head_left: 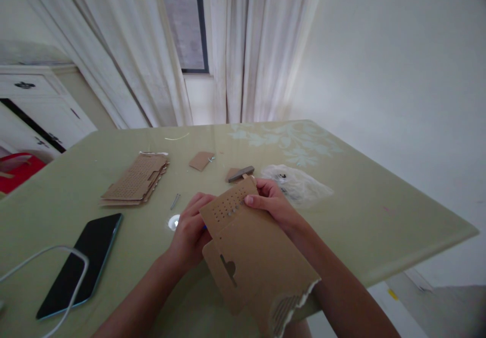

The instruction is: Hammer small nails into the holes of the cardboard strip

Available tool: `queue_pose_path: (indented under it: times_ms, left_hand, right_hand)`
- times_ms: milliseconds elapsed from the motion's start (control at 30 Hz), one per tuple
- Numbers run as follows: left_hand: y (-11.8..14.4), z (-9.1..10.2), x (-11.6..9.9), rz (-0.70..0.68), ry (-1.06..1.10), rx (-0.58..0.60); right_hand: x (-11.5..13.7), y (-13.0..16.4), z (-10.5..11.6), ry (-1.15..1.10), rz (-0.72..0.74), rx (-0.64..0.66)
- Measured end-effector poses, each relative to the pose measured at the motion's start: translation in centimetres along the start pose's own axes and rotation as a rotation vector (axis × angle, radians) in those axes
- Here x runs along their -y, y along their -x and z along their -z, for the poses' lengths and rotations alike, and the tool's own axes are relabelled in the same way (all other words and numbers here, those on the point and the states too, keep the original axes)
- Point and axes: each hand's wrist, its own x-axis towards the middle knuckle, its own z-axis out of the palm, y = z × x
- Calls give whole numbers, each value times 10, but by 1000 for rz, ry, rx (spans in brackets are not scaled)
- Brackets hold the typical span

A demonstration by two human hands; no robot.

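On the table point(364, 211), near edge: pale green glass top, both forearms coming in over the front rim.
Far left: white cable point(56, 257) loops across the lower corner; dark phone point(81, 264) lies flat beside it, screen up, close to the near edge.
Left of centre: stack of perforated cardboard sheets point(134, 181) lies flat, well apart from the hands; open tabletop between stack and phone.
Small items: thin metal pin point(175, 201) and a bright round spot point(173, 221) just left of the left hand.
Left hand point(190, 229): fingers curled closed behind the left edge of the cardboard piece; a bit of blue shows at the fingers, cannot tell what.
Cardboard piece point(254, 257): held up off the table between both hands, tilted, punched holes near its top, a cut-out lower left, torn corrugated edge at the bottom right overhanging the table's front edge.
Right hand point(271, 201): pinches the top right edge of the piece, thumb on its face.
Behind the hands: small cardboard scrap point(201, 160), dark bar point(241, 173) on another scrap.
Right: crumpled clear plastic bag point(299, 183); beyond it bare tabletop runs to the right corner.
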Motion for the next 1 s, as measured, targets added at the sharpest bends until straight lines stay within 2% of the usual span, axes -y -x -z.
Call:
queue_pose_path:
  times_ms: [400, 633, 1000]
  left_hand:
    - [-2, -1, 0, 60, -52, -43]
    - [-1, 0, 0, 22, -50, -89]
    - [2, 1, -3, -29, -71, -38]
  right_hand:
    - [10, 5, -1, 17, 0, -53]
    - [11, 6, -3, 23, -2, -42]
    - [5, 4, 0, 28, -29, -32]
